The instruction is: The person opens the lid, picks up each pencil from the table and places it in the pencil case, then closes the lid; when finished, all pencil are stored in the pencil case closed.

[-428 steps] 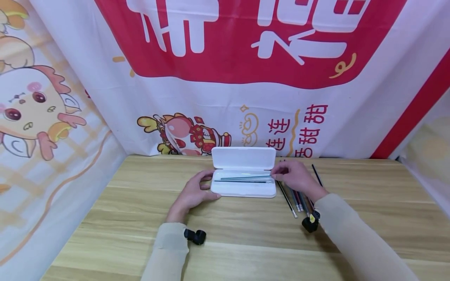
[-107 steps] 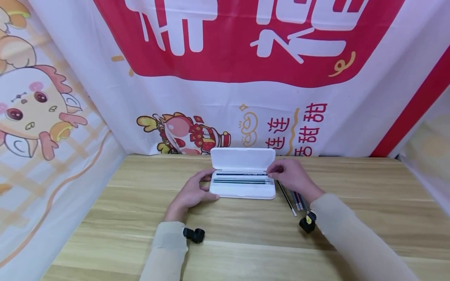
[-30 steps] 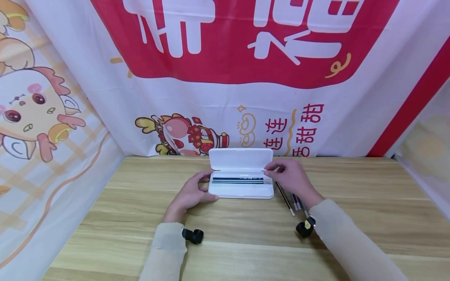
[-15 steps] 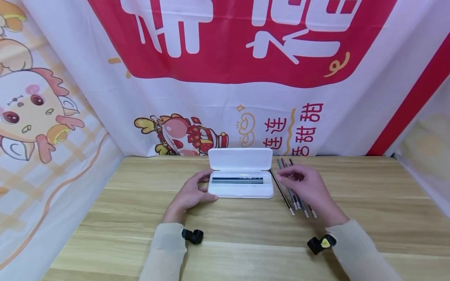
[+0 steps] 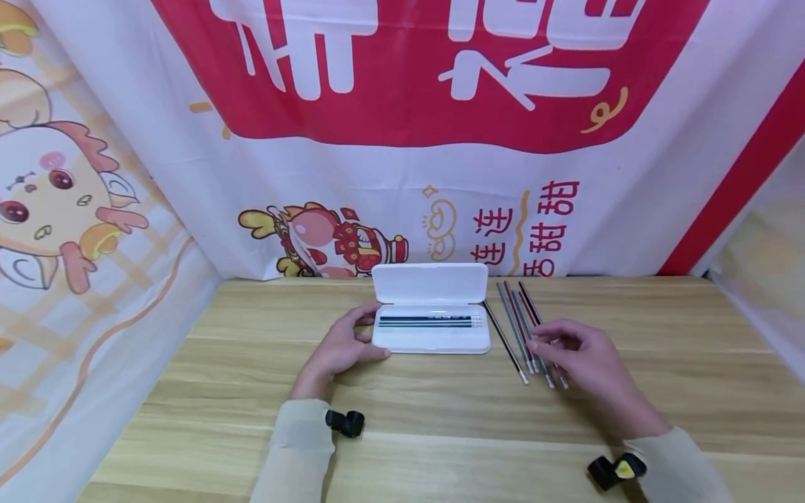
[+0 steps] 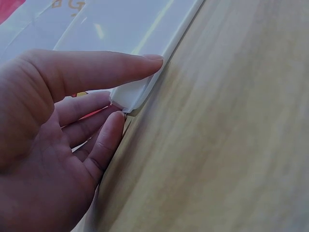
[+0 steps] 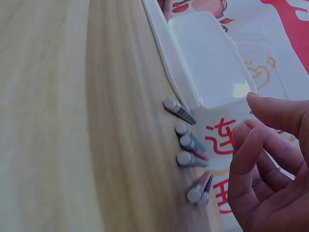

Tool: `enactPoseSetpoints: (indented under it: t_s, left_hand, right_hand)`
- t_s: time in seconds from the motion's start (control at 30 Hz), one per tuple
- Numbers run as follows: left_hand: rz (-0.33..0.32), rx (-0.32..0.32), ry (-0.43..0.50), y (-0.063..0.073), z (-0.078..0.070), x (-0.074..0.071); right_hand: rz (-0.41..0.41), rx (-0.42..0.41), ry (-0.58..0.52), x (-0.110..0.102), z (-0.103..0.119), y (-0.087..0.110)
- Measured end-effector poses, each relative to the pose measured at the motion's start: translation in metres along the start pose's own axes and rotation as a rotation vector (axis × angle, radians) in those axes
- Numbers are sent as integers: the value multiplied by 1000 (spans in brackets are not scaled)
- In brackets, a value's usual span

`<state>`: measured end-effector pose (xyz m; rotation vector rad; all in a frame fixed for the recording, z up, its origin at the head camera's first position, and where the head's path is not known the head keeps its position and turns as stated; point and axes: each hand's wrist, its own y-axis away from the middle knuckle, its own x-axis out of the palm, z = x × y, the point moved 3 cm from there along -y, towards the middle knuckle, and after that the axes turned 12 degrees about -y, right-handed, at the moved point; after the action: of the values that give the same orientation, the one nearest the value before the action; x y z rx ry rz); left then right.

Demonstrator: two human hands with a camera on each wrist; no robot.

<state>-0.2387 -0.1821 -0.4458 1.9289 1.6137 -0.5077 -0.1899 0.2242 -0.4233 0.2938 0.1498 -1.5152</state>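
The white pencil case [image 5: 434,342] lies with its lid [image 5: 430,283] raised, near the table's back edge. Several dark pencils [image 5: 428,322] rest side by side inside it. My left hand [image 5: 342,346] grips the case's left end, its thumb at the front edge and its fingers round the far corner. My right hand [image 5: 581,353] hovers at the right of the loose pencils [image 5: 517,318], thumb and fingertips apart with nothing between them in the right wrist view. White eraser ends [image 7: 185,141] of those pencils point toward the table's front.
A black pencil [image 5: 505,342] lies slanted by itself just right of the case. Behind the wooden table [image 5: 440,412] hangs a red and white printed cloth [image 5: 415,202], and another printed cloth [image 5: 82,293] hangs at the left.
More pencils now lie in the case than at first. Over the last second my right hand has left the case and moved right and nearer, over the loose pencils. My left hand has stayed put.
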Motion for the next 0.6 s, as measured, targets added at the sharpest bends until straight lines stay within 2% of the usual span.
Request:
enactPoseSetpoints:
  t_s: [0.2,0.6]
  left_hand:
    - [5,7,8,1,0,-1]
    - [6,-6,12,0,0,-1]
  right_hand:
    - [-9,41,24,-10,-9,6]
    - [-24,160,-6,-22,-25,16]
